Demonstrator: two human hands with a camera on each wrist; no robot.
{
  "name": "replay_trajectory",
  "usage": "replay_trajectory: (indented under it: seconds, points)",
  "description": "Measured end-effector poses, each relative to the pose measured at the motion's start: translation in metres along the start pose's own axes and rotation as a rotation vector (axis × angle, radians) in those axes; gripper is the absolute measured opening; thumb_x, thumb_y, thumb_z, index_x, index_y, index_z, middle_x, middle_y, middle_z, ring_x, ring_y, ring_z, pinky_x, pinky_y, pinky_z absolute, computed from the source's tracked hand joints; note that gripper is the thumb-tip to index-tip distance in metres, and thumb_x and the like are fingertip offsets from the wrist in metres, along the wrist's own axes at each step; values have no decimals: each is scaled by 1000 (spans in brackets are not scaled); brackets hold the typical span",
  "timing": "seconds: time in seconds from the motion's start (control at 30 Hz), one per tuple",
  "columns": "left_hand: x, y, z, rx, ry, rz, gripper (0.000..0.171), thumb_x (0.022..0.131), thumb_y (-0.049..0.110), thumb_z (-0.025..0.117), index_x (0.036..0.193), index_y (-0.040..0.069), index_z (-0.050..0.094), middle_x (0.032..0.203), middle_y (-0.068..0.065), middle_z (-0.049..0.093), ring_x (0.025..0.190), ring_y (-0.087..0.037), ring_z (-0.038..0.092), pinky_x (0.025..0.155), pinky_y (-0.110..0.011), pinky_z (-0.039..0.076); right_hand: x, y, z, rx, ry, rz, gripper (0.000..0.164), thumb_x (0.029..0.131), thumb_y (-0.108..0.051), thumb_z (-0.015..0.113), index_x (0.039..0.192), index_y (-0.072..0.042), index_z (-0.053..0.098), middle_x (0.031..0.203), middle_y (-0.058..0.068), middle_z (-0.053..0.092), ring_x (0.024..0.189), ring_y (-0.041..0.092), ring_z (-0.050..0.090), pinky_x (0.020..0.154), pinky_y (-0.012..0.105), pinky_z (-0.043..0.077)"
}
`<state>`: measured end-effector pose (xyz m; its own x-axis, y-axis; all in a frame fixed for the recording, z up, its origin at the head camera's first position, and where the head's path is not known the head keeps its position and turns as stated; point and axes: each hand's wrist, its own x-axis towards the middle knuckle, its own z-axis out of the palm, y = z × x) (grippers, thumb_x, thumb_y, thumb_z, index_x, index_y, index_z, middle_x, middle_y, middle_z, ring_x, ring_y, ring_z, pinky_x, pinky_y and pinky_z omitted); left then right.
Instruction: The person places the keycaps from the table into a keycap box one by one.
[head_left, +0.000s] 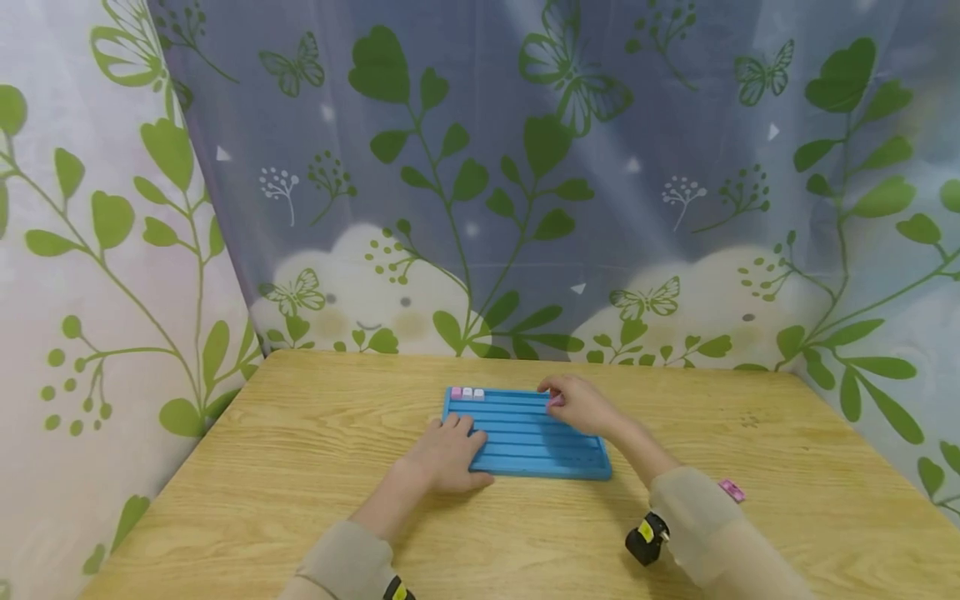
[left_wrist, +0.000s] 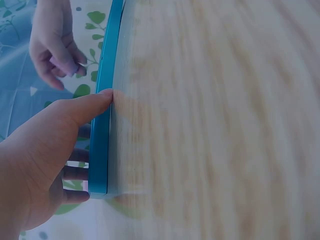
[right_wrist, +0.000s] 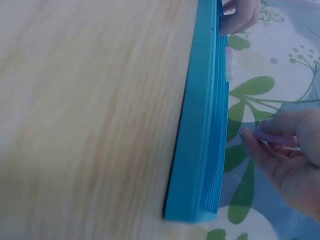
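Observation:
A blue tray (head_left: 536,475) with long parallel grooves lies on the table. My left hand (head_left: 447,454) grips its left front corner, the thumb on the front edge and the fingers over the left part, as the left wrist view (left_wrist: 55,135) also shows. Above the tray's back right corner, my right hand (head_left: 581,406) pinches a small pink tile (right_wrist: 275,139) between thumb and fingertips. One pink tile (head_left: 456,392) and two white tiles (head_left: 473,393) stand side by side in the back groove at its left end.
A small pink piece (head_left: 732,490) lies on the wooden table (head_left: 300,467), to the right of the tray beside my right forearm. Patterned cloth (head_left: 495,208) hangs behind the table and along both sides. A black camera (head_left: 647,538) is strapped at my right wrist.

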<state>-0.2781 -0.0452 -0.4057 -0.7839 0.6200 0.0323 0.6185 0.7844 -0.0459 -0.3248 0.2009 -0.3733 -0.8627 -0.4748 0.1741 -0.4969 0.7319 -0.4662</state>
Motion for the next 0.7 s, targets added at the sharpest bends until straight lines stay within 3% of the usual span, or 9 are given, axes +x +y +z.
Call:
replay_trajectory:
  seconds: [0.13,0.3,0.5,0.7]
  points:
    - [1,0,0,-8,-6,-3,62,85,59,52,127,14,53,123,-10,47,114,-28,41,95,-48,35,11,-8,1,33,-40,63,39,84,-2,62,121,3,54,87,5,57,69,15,52,62,30,45]
    - [2,-1,1,-10,-6,-4,63,85,60,52,128,13,52,126,-11,47,116,-30,41,96,-49,34,21,-13,6,50,-39,96,41,83,-10,68,121,0,55,92,7,61,78,17,57,68,33,48]
    - [2,-1,2,-5,1,3,61,85,60,52,125,14,54,122,-10,48,113,-28,42,95,-48,35,30,-11,13,131,-39,107,26,93,-18,57,113,-1,60,81,6,60,68,18,57,60,30,47]
    - [2,-2,4,11,3,2,60,84,60,52,123,14,54,119,-9,48,111,-27,43,93,-48,36,42,-9,22,208,-45,161,33,96,-23,52,117,0,61,72,6,59,58,16,53,57,29,44]
